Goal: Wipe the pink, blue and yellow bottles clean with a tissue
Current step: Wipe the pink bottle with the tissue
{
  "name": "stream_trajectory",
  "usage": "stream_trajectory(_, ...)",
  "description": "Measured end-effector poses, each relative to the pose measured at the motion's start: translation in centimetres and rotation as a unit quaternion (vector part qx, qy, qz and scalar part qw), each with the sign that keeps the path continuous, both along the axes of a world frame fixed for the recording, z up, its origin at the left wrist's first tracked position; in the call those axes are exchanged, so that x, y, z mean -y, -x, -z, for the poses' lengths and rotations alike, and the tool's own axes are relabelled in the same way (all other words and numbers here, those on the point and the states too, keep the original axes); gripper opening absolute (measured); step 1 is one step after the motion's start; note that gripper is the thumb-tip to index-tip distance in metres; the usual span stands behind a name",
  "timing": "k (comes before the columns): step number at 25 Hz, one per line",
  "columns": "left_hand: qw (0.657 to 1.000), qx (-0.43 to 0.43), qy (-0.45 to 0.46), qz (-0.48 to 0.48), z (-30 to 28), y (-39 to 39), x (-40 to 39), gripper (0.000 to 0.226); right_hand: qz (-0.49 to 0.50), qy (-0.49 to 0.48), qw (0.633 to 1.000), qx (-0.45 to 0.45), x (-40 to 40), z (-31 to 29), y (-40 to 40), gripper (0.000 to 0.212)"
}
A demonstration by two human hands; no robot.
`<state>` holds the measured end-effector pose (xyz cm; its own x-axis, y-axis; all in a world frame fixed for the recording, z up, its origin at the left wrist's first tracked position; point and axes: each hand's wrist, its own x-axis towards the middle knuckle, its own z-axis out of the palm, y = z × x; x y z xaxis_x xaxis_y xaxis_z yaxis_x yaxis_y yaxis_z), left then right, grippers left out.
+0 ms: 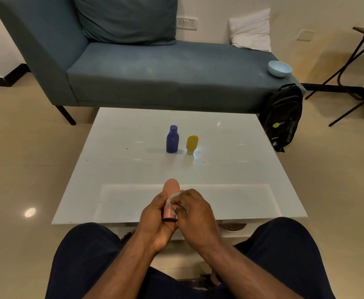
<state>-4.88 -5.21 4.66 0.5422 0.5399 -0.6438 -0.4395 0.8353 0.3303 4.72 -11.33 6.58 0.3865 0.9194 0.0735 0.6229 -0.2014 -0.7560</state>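
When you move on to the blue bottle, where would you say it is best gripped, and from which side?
Probably round its wide body, from the near left. The blue bottle stands upright on the table, its cap narrower than the body, and the yellow bottle stands close on its right, leaving little finger room there.

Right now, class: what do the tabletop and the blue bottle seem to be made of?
Tabletop: probably white glass or gloss laminate; it mirrors lights and the bottles.
Blue bottle: likely plastic, smooth and opaque, with a soft sheen rather than sharp glints.
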Motion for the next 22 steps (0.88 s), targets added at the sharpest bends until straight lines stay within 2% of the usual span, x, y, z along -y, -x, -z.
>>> stream_trajectory(2,0.999,0.022,0.022,-0.012,0.4,0.2,-0.2,0.053,-0.023,0.004,1.0,-0.009,0.8,0.2,0.4,0.014)
stream_trajectory(7,0.998,0.024,-0.038,0.051,-0.2,-0.3,0.4,0.039,0.105,-0.033,0.988,-0.109,-2.0,-1.1,-2.7,0.012)
stream_trajectory(11,0.994,-0.007,-0.082,0.073,0.0,-0.3,0.2,0.035,0.076,-0.033,0.989,-0.119,-1.5,-0.7,-1.8,0.013)
stream_trajectory(15,0.992,-0.022,-0.058,0.105,0.4,-0.2,0.1,0.051,0.075,-0.025,0.988,-0.133,-1.8,0.2,-2.9,0.013)
stream_trajectory(17,0.993,-0.042,-0.056,0.098,0.5,-0.2,0.1,0.051,0.099,-0.024,0.974,-0.203,-2.4,0.3,-4.4,0.014)
stream_trajectory(20,0.996,-0.059,-0.037,0.058,1.0,-0.2,-0.6,0.044,0.137,-0.025,0.92,-0.367,-2.5,0.4,-6.2,0.016)
stream_trajectory(22,0.993,-0.103,-0.057,0.031,1.4,-0.3,-1.3,0.04,0.148,-0.013,0.89,-0.432,-2.1,0.8,-7.4,0.017)
